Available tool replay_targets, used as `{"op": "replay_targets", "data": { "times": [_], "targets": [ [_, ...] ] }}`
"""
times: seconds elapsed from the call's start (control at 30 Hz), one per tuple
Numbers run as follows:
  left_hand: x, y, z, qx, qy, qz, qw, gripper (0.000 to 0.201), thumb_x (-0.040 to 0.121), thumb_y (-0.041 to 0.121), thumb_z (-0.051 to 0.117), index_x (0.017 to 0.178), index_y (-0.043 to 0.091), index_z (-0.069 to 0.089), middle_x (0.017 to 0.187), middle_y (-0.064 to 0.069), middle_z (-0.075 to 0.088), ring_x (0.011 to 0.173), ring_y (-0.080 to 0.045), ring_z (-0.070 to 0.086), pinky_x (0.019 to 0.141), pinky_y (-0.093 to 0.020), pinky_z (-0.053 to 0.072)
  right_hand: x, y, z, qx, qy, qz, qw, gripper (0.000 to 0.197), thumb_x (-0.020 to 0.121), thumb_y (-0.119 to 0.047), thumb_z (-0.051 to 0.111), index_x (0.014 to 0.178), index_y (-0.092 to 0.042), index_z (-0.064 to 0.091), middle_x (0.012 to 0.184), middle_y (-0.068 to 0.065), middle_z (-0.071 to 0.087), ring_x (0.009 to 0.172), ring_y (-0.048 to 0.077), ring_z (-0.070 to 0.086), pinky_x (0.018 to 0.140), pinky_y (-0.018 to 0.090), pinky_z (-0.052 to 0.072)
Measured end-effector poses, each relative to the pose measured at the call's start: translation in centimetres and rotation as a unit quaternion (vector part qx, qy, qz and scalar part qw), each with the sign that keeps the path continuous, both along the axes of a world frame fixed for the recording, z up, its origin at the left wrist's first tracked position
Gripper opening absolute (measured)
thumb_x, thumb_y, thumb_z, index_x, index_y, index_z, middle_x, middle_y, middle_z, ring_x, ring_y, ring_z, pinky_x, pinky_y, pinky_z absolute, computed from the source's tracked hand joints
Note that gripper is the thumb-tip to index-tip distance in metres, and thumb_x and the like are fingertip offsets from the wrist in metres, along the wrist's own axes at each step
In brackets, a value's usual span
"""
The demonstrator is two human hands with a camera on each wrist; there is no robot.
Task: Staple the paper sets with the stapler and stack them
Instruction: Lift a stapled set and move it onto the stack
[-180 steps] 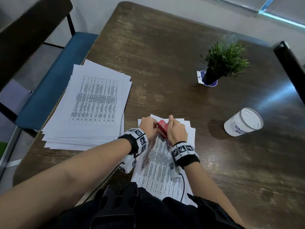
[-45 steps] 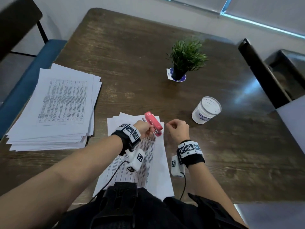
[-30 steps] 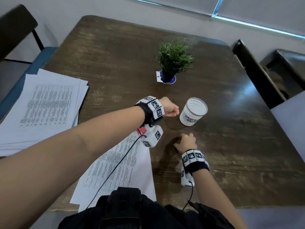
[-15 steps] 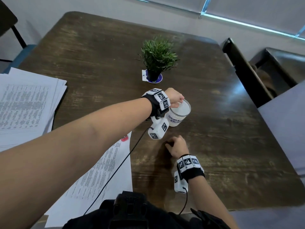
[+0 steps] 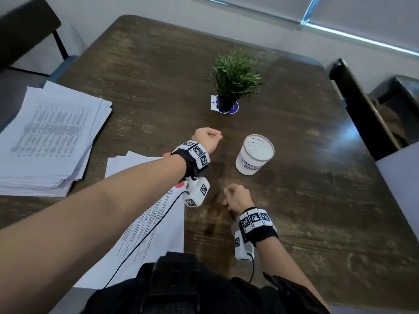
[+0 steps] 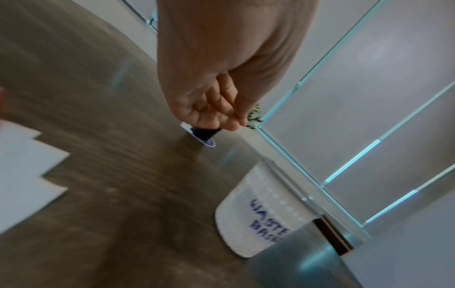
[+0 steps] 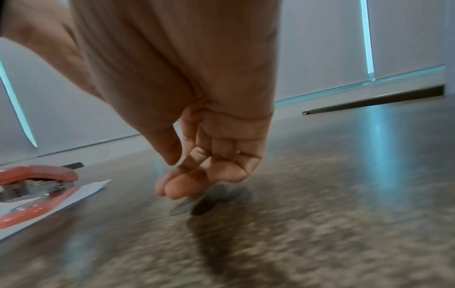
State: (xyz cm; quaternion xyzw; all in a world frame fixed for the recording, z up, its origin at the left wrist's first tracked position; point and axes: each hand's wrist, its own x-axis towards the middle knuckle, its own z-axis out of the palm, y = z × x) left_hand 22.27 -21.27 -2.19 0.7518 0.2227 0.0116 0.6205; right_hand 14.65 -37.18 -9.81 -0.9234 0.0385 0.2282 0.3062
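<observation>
We see the red stapler point(image 7: 37, 185) lying flat on the top corner of a printed paper set point(image 5: 145, 225) near the table's front edge, its metal mouth slightly agape. A thick stack of printed sheets point(image 5: 47, 141), loosely fanned at the corners, sits well apart at the table's left side.

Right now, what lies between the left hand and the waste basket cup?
Nothing: in the head view only bare wooden table separates the left hand from the waste basket cup. The left wrist view agrees.
</observation>
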Motion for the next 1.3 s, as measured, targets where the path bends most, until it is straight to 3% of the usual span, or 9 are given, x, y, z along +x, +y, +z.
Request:
{"op": "replay_targets", "data": {
  "times": [0.07, 0.13, 0.3, 0.4, 0.5, 0.63, 0.9, 1.07, 1.3],
  "targets": [
    [-1.8, 2.7, -1.4, 0.058, -0.002, 0.061, 0.996, 0.01, 0.088, 0.019, 0.067, 0.092, 0.023, 0.074, 0.089, 0.002, 0.073, 0.082, -0.01, 0.062, 0.08, -0.017, 0.045, -0.1, 1.6, 0.0, 0.011, 0.004, 0.033, 0.999, 0.019, 0.095, -0.022, 0.047, 0.081, -0.028, 0.058, 0.077, 0.001, 0.073, 0.071, 0.02, 0.068, 0.084, 0.041, 0.057],
    [-3.7, 5.7, -2.8, 0.095, -0.008, 0.134, 0.986, 0.017, 0.09, 0.012, 0.061, 0.101, 0.016, 0.072, 0.096, -0.001, 0.073, 0.088, -0.012, 0.062, 0.081, -0.015, 0.041, -0.2, 3.4, 0.3, 0.008, -0.01, 0.056, 0.998, 0.015, 0.095, -0.023, 0.048, 0.095, -0.026, 0.063, 0.096, 0.007, 0.073, 0.094, 0.026, 0.068, 0.091, 0.041, 0.053],
    [-8.0, 13.3, -5.9, 0.197, 0.133, 0.257, 0.937, 0.038, 0.089, 0.011, 0.054, 0.126, 0.019, 0.057, 0.134, -0.01, 0.053, 0.125, -0.028, 0.048, 0.099, -0.04, 0.043, -0.1, 8.5, 1.3, -0.002, -0.094, 0.13, 0.987, 0.027, 0.098, -0.023, 0.047, 0.117, -0.012, 0.063, 0.121, 0.011, 0.058, 0.112, 0.031, 0.057, 0.097, 0.036, 0.044],
    [-11.0, 16.2, -6.8, 0.243, 0.276, 0.217, 0.904, 0.072, 0.08, 0.039, 0.068, 0.141, 0.013, 0.038, 0.15, -0.014, 0.032, 0.138, -0.032, 0.029, 0.108, -0.044, 0.031, 0.0, 12.1, 1.8, -0.018, -0.109, 0.172, 0.979, 0.038, 0.097, -0.04, 0.049, 0.118, -0.01, 0.06, 0.121, 0.01, 0.05, 0.104, 0.031, 0.058, 0.09, 0.038, 0.047],
    [-12.6, 17.1, -7.4, 0.297, 0.329, 0.181, 0.878, 0.115, 0.056, 0.064, 0.078, 0.142, 0.004, 0.03, 0.153, -0.015, 0.025, 0.141, -0.031, 0.023, 0.11, -0.043, 0.027, 0.0, 15.1, 2.1, -0.059, -0.101, 0.178, 0.977, 0.051, 0.091, -0.053, 0.056, 0.117, -0.009, 0.055, 0.118, 0.007, 0.045, 0.095, 0.03, 0.06, 0.083, 0.039, 0.049],
    [-13.5, 18.2, -7.5, 0.358, 0.357, 0.095, 0.858, 0.134, 0.043, 0.079, 0.077, 0.141, 0.002, 0.027, 0.15, -0.016, 0.027, 0.14, -0.03, 0.024, 0.112, -0.04, 0.024, 1.1, 16.0, 2.1, -0.054, -0.128, 0.132, 0.982, 0.037, 0.093, -0.034, 0.059, 0.116, -0.005, 0.059, 0.115, 0.012, 0.054, 0.103, 0.033, 0.06, 0.084, 0.039, 0.048],
    [-15.0, 19.1, -5.8, 0.366, 0.363, -0.003, 0.857, 0.13, 0.052, 0.068, 0.082, 0.145, 0.003, 0.02, 0.147, -0.02, 0.024, 0.137, -0.032, 0.032, 0.108, -0.04, 0.036, 3.6, 11.5, 2.4, -0.063, -0.146, -0.059, 0.985, 0.033, 0.093, -0.023, 0.061, 0.115, 0.001, 0.06, 0.118, 0.021, 0.054, 0.109, 0.038, 0.056, 0.09, 0.04, 0.045],
    [-15.2, 19.4, -5.5, 0.322, 0.351, -0.023, 0.879, 0.126, 0.054, 0.059, 0.087, 0.144, 0.001, 0.021, 0.148, -0.023, 0.029, 0.136, -0.033, 0.038, 0.101, -0.044, 0.044, 1.3, 12.2, 2.7, -0.09, -0.177, -0.124, 0.972, 0.044, 0.088, -0.03, 0.066, 0.116, -0.002, 0.047, 0.12, 0.018, 0.044, 0.102, 0.038, 0.057, 0.08, 0.043, 0.049],
    [-14.7, 18.9, -5.5, 0.427, 0.371, -0.056, 0.823, 0.112, 0.062, 0.075, 0.071, 0.137, 0.001, 0.033, 0.139, -0.017, 0.041, 0.133, -0.033, 0.032, 0.107, -0.037, 0.029, -2.8, 16.5, 1.5, -0.165, 0.001, 0.011, 0.986, 0.092, 0.075, -0.061, 0.071, 0.132, 0.002, 0.036, 0.135, 0.021, 0.032, 0.125, 0.035, 0.034, 0.099, 0.038, 0.038]
  ]
}}
